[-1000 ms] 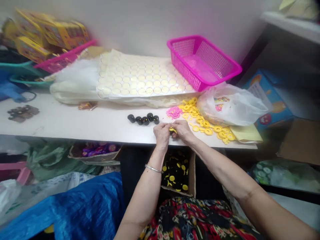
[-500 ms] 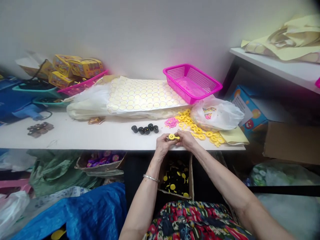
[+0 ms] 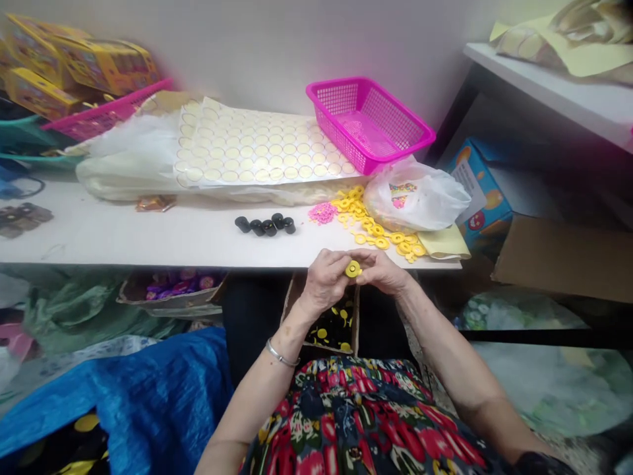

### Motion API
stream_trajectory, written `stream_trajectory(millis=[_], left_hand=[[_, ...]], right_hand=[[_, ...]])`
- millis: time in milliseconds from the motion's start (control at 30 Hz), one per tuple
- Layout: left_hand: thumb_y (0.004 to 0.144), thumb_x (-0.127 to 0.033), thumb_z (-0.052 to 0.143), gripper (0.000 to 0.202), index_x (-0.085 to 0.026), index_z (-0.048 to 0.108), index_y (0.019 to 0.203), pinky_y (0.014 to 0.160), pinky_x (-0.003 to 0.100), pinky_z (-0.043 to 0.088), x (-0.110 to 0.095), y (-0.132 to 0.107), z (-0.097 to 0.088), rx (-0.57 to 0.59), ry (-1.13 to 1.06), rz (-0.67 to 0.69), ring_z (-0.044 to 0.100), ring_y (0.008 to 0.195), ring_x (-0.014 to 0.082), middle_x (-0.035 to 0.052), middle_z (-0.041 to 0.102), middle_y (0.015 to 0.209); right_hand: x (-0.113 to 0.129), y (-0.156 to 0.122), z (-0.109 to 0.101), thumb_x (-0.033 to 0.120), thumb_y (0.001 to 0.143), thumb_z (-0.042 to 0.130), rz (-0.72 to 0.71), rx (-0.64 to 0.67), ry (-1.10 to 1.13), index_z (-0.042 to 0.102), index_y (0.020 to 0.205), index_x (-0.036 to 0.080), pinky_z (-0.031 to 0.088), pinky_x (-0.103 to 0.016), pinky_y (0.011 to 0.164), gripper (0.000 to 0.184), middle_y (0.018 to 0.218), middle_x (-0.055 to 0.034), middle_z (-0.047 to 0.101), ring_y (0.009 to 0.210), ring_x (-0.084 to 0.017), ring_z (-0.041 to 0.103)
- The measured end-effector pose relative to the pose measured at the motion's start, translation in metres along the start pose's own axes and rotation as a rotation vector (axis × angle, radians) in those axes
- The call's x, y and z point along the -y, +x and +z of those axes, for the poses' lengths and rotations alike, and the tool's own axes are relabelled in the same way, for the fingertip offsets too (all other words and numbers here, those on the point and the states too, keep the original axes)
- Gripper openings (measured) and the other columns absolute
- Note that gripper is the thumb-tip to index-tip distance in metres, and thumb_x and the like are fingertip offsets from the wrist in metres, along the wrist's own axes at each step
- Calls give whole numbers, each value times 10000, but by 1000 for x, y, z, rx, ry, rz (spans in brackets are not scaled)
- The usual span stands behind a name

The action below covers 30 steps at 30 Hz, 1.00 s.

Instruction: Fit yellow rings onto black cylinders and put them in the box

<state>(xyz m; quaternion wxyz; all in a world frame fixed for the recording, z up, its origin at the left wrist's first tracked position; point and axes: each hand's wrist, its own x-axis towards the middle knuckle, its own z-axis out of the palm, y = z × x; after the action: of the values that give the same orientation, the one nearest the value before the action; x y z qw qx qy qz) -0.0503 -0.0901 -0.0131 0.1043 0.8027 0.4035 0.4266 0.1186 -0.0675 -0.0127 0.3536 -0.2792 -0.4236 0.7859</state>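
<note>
Just off the front edge of the table, my left hand [image 3: 324, 280] and my right hand [image 3: 380, 270] meet with fingers closed around a yellow round plastic cap [image 3: 353, 268]. A dark ring shows at its centre. Whether a black piece sits beneath it is hidden by the fingers. On the table to the left lie several black cylindrical pieces [image 3: 268, 227]. Behind my right hand spreads a pile of yellow ring-shaped plastic caps [image 3: 380, 243], beside a small heap of pink bits [image 3: 323, 212].
A pink basket [image 3: 366, 161] stands behind a white plastic bag [image 3: 420, 198]. Sheets of round stickers [image 3: 257, 148] lie to its left. Below the table edge, a cardboard box [image 3: 355, 323] holds black and yellow pieces. A blue tarp sack [image 3: 163, 389] is at lower left.
Both hands have drawn back from over the table edge towards my body, and the yellow cap has turned in the fingers. The view has tilted down and shifted.
</note>
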Motion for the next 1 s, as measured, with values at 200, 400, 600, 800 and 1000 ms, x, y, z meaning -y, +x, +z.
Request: stream_trajectory(millis=[200, 400, 600, 800, 1000], left_hand=[[806, -200, 475, 181, -165, 646, 858, 690, 340, 416, -10, -2, 9, 55, 65, 93, 531, 747, 175, 107, 674, 1004], [815, -233, 505, 152, -160, 637, 832, 695, 336, 414, -9, -5, 12, 36, 17, 95, 544, 730, 172, 98, 682, 892], [814, -217, 517, 129, -165, 632, 841, 702, 320, 412, 0, -19, 10, 34, -38, 54, 537, 733, 162, 79, 683, 887], [810, -219, 514, 140, -160, 639, 831, 691, 317, 412, -1, -25, 3, 16, -50, 47, 524, 711, 157, 95, 682, 950], [808, -207, 540, 104, -151, 627, 801, 684, 314, 415, -1, -31, 6, -9, -62, 71, 540, 712, 152, 88, 686, 943]], right_hand=[[3, -6, -1, 129, 437, 807, 21, -54, -130, 696, 955, 180, 484, -302, 785, 532, 949, -38, 683, 868, -180, 606], [-11, -7, 3, 161, 426, 810, -19, -150, -29, 718, 857, 159, 476, -285, 713, 441, 800, -28, 695, 742, -163, 608], [-22, -3, 10, 188, 509, 788, 30, -112, -46, 702, 923, 151, 466, -270, 725, 424, 851, -31, 690, 758, -142, 600], [-14, 0, 16, 104, 427, 800, 94, -101, -109, 677, 825, 143, 457, -247, 692, 418, 773, 3, 655, 724, -123, 584], [-21, 1, 18, 135, 425, 805, 132, -122, -59, 691, 791, 129, 444, -238, 638, 383, 722, -8, 661, 663, -121, 576]])
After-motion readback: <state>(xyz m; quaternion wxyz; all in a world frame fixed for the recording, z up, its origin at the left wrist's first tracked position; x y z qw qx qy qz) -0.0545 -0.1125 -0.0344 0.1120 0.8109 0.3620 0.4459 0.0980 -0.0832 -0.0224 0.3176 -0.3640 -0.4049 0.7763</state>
